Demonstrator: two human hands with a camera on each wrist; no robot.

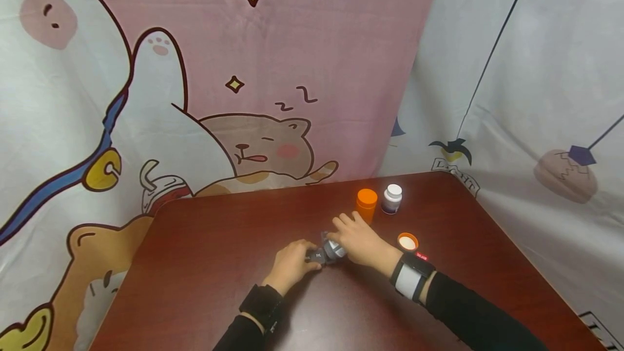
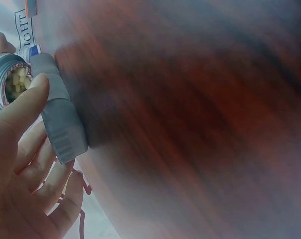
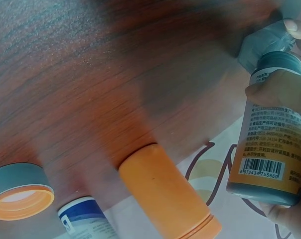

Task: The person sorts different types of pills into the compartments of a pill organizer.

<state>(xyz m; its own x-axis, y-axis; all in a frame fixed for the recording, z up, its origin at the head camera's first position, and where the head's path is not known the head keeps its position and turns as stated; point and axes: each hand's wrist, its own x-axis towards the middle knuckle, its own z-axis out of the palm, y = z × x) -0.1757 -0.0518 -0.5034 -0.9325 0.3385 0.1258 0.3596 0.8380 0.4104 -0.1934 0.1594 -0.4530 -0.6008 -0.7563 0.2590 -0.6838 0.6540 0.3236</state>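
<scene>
My left hand [image 1: 291,265] grips one end of a grey pill box [image 2: 65,124] on the table, thumb on the near side and fingers on the far side. In my right hand [image 1: 359,240] is a supplement bottle [image 3: 267,144] with a printed label and barcode, its fingers wrapped round the body. The bottle is uncapped and tilted, its mouth right at the pill box. Yellowish pills [image 2: 18,82] show inside that mouth in the left wrist view. The palm side of the right hand is hidden in the head view.
Beyond the right hand stand an orange bottle [image 1: 366,203] and a small white bottle [image 1: 391,199]. A cap [image 1: 407,241] with an orange rim lies inside-up near the right wrist, a small red item [image 1: 421,256] beside it. A printed cloth [image 1: 292,42] hangs behind the brown table [image 1: 234,232].
</scene>
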